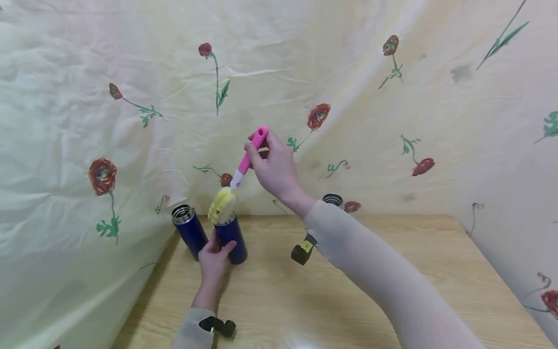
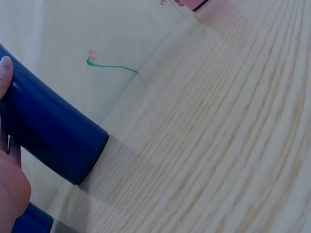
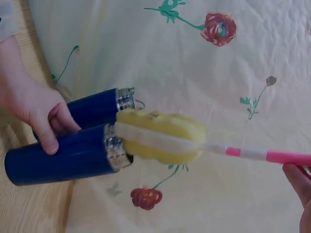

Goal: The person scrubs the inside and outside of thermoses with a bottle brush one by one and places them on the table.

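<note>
My left hand (image 1: 213, 259) grips a blue vacuum flask (image 1: 232, 240) standing without a lid on the table. High above it, my right hand (image 1: 275, 165) holds the pink handle of a bottle brush (image 1: 250, 157). The brush's yellow and white sponge head (image 3: 163, 138) is at the flask's mouth; in the right wrist view its tip overlaps the steel rim, most of it outside. A second lidless blue flask (image 1: 190, 232) stands just left of the held one. In the left wrist view the held flask (image 2: 48, 121) has its base on the wood.
Behind the right forearm shows the steel mouth of another flask (image 1: 333, 198), and the left wrist view has a pink container's base (image 2: 197, 5). The wooden table (image 1: 279, 300) meets a flower-printed cloth (image 1: 270, 87) at the back and sides.
</note>
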### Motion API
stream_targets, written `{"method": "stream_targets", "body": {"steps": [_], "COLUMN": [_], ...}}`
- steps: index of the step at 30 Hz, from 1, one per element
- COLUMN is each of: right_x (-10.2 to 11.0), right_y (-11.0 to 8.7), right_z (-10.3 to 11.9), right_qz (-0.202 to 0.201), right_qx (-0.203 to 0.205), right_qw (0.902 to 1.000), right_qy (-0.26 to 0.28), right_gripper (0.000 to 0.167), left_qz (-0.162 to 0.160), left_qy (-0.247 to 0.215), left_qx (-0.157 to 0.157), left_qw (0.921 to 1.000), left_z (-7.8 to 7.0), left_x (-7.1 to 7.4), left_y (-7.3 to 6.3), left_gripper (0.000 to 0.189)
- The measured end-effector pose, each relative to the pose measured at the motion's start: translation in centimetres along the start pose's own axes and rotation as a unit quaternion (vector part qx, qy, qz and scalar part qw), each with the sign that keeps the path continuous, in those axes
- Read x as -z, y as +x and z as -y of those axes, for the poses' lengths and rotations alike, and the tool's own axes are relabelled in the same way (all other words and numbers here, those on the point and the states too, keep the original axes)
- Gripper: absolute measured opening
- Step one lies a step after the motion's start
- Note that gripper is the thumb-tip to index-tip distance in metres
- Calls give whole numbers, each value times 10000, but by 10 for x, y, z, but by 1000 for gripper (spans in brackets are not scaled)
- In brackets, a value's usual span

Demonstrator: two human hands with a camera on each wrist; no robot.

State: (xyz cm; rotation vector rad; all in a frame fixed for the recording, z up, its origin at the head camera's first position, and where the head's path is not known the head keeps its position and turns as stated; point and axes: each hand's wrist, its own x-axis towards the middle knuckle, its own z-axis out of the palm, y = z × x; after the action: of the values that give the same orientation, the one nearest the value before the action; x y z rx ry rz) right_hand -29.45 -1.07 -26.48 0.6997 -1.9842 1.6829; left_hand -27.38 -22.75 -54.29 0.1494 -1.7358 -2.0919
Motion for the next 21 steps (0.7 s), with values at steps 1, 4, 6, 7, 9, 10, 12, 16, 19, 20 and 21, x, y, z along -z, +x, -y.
{"method": "stream_targets", "body": {"steps": [1,4,6,7,9,10,12,16,19,20,21], "right_x": [-1,-4,-6,-6,-7,-7,-7,-7,-9,-11,-13], "right_y": [1,4,5,6,7,7,7,9,10,11,11], "right_z": [2,4,4,4,3,3,1,-3,-2,-1,2], "right_qz": [-6,-68,-133,-169,-224,-244,-316,-465,-261,-110,69], "right_qx": [44,137,163,166,136,90,5,-211,-224,-158,-60], "right_qw": [9999,9988,9980,9977,9975,9975,9973,9957,9955,9957,9956], "right_qy": [-134,-469,-599,-635,-661,-650,-663,-771,-880,-907,-934], "right_gripper": [16,17,17,17,18,18,18,16,15,15,14], "left_qz": [-10,14,14,12,6,-24,-70,-86,-54,-48,-44], "left_qy": [6,26,64,111,150,171,165,180,228,243,250], "left_qx": [-8,-59,-71,-62,-28,8,55,110,150,164,154], "left_qw": [10000,10000,10000,9999,9999,9999,9998,9997,9996,9996,9996], "left_z": [0,1,1,1,1,1,1,0,-1,-1,-1], "left_x": [0,0,0,0,0,0,1,2,3,3,3], "left_y": [0,1,2,2,2,2,1,1,0,0,0], "left_gripper": [78,78,78,78,78,79,80,82,83,83,83]}}
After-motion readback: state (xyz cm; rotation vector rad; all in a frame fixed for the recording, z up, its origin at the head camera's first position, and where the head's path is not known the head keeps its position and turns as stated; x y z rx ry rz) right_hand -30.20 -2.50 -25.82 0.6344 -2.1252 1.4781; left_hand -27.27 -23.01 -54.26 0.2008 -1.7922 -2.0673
